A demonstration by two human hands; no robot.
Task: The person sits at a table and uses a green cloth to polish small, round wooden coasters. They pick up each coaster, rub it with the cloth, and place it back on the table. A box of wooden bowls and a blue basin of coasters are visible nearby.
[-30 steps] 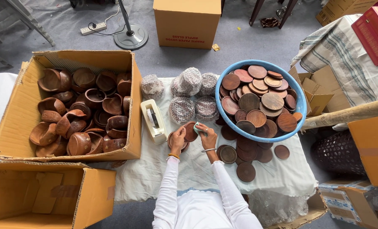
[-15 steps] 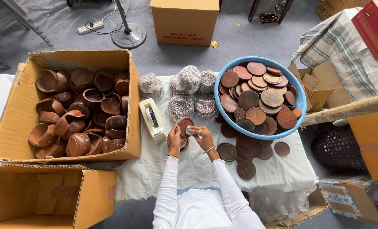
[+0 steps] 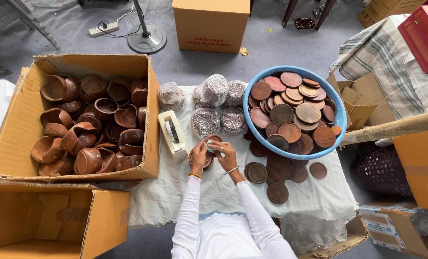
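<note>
Left hand [image 3: 198, 154] and right hand [image 3: 225, 152] meet over the white cloth [image 3: 175, 192] on the tabletop, just ahead of the person's white sleeves. Between them: a small stack of round wooden discs [image 3: 207, 159], dark brown, with raised rims. The left hand cups the stack's left edge, its fingers [image 3: 200, 147] curled against the rim and closed on it. The right-hand fingers [image 3: 217, 149] are bent together over the top disc, pinching a small pale scrap [image 3: 209, 143]; what the scrap is cannot be told. The stack rests on the cloth, partly hidden under both hands.

Just left of the hands: cream tape dispenser [image 3: 172, 135]. Right of them: loose wooden discs [image 3: 271, 172] lying flat on the cloth, some overlapping.

Farther: five bundles wrapped in bubble film [image 3: 213, 105], then a blue basin [image 3: 341, 122] heaped with discs of mixed brown tones. Left, an open cardboard box [image 3: 12, 129] is filled with wooden bowls [image 3: 89, 124]. Beyond, on the grey floor: a closed carton [image 3: 211, 19] and a round stand base [image 3: 146, 38].
</note>
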